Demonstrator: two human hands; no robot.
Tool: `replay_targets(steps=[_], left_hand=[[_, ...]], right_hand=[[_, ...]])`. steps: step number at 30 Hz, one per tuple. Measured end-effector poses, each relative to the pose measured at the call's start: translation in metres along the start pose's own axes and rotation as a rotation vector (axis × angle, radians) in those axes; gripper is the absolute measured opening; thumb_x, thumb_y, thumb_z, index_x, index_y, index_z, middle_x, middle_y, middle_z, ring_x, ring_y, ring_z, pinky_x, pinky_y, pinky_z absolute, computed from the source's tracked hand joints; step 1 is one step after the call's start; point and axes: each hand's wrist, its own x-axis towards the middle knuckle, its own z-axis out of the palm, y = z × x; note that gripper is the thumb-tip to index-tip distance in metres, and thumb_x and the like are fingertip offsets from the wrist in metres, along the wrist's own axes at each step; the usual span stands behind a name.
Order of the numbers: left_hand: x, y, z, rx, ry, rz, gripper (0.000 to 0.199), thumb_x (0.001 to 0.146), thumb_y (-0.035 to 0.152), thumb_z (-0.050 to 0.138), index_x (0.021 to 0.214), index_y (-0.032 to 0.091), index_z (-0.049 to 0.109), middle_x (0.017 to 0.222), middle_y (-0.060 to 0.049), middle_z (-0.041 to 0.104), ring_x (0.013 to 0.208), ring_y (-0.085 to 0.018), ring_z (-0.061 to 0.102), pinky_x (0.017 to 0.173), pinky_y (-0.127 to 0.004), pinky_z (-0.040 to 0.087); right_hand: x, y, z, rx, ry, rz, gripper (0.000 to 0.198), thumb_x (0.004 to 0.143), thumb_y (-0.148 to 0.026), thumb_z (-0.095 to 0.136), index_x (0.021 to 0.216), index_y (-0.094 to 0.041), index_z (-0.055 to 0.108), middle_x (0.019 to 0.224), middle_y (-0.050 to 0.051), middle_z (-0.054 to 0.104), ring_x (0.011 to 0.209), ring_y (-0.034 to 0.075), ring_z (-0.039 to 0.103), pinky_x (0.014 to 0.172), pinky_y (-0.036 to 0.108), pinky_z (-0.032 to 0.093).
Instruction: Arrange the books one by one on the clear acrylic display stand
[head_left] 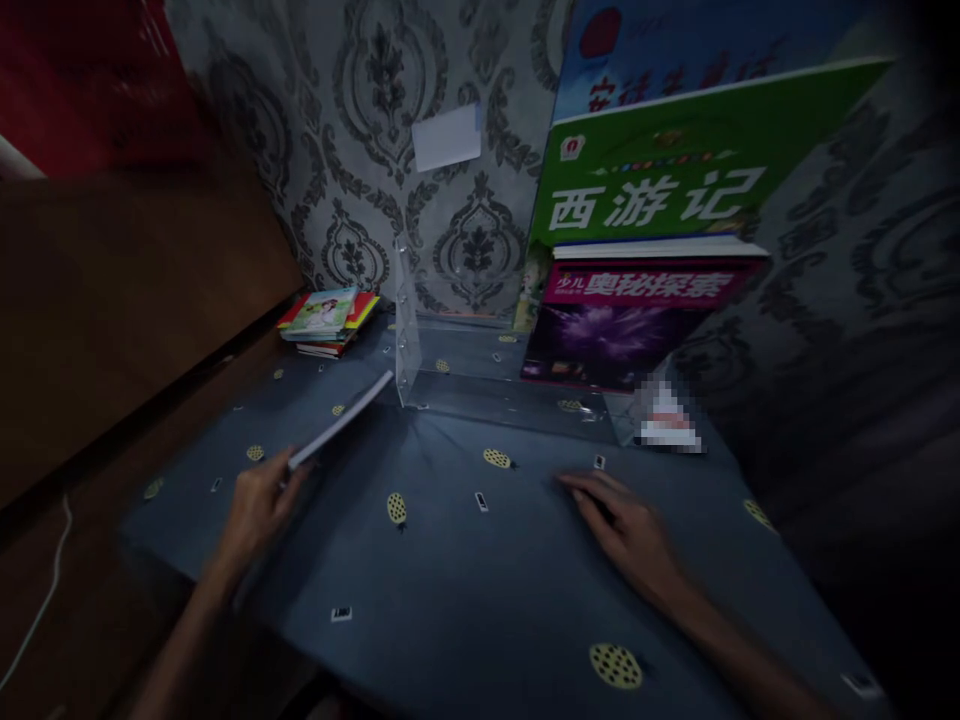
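Observation:
My left hand is closed on the near end of a thin book. The book is tilted edge-on, so only a pale edge shows and its cover is hidden. Its far end points at the left side of a clear plastic book rack. Over the dark tablecloth my right hand lies low, fingers stretched forward and holding nothing. In the rack's right part stand a purple book, a green book behind it and a blue book at the back.
A small stack of books lies at the table's far left corner. Beside the rack's right end is a blurred white object. Patterned wallpaper with a white card rises behind. A brown wooden panel borders the left.

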Motion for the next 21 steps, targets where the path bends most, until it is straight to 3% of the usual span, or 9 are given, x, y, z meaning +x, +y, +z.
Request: replay_targets(steps=[4, 7, 11, 16, 21], left_hand=[[-0.027, 0.031, 0.008, 0.206, -0.153, 0.375, 0.037, 0.103, 0.032, 0.039, 0.121, 0.021, 0.07, 0.112, -0.009, 0.078, 0.09, -0.02, 0.076, 0.072, -0.027, 0.058], [-0.044, 0.05, 0.019, 0.244, -0.248, 0.454, 0.037, 0.104, 0.038, 0.042, 0.124, 0.023, 0.07, 0.128, -0.01, 0.073, 0.11, -0.025, 0.073, 0.081, -0.033, 0.061], [-0.048, 0.051, 0.028, 0.117, -0.374, 0.337, 0.045, 0.096, 0.059, 0.054, 0.128, 0.031, 0.068, 0.135, -0.006, 0.07, 0.125, -0.028, 0.065, 0.095, -0.041, 0.059], [-0.033, 0.025, 0.046, 0.022, -0.294, -0.006, 0.06, 0.096, 0.062, 0.046, 0.141, 0.024, 0.059, 0.146, -0.013, 0.06, 0.136, -0.033, 0.056, 0.112, -0.052, 0.046], [-0.033, 0.019, 0.061, -0.025, -0.316, -0.066, 0.065, 0.095, 0.066, 0.045, 0.14, 0.021, 0.06, 0.148, -0.015, 0.058, 0.136, -0.033, 0.056, 0.113, -0.051, 0.045]], right_hand=[[-0.001, -0.003, 0.0, 0.01, 0.016, 0.011, 0.03, 0.097, -0.032, 0.047, 0.104, -0.025, 0.076, 0.1, 0.008, 0.077, 0.092, 0.025, 0.074, 0.079, 0.037, 0.062], [-0.001, -0.006, 0.0, 0.021, -0.001, 0.024, 0.029, 0.096, -0.03, 0.048, 0.104, -0.024, 0.075, 0.1, 0.008, 0.076, 0.093, 0.025, 0.073, 0.083, 0.039, 0.061], [0.0, -0.011, -0.003, 0.008, -0.032, 0.069, 0.031, 0.097, -0.031, 0.046, 0.106, -0.024, 0.076, 0.102, 0.008, 0.076, 0.095, 0.026, 0.072, 0.085, 0.041, 0.06], [0.0, -0.019, -0.005, 0.029, -0.069, 0.062, 0.032, 0.097, -0.028, 0.046, 0.107, -0.025, 0.076, 0.1, 0.008, 0.074, 0.095, 0.025, 0.071, 0.088, 0.041, 0.059], [-0.001, -0.027, -0.005, 0.035, -0.103, 0.019, 0.034, 0.099, -0.025, 0.044, 0.113, -0.026, 0.075, 0.103, 0.009, 0.074, 0.099, 0.026, 0.07, 0.093, 0.045, 0.059]])
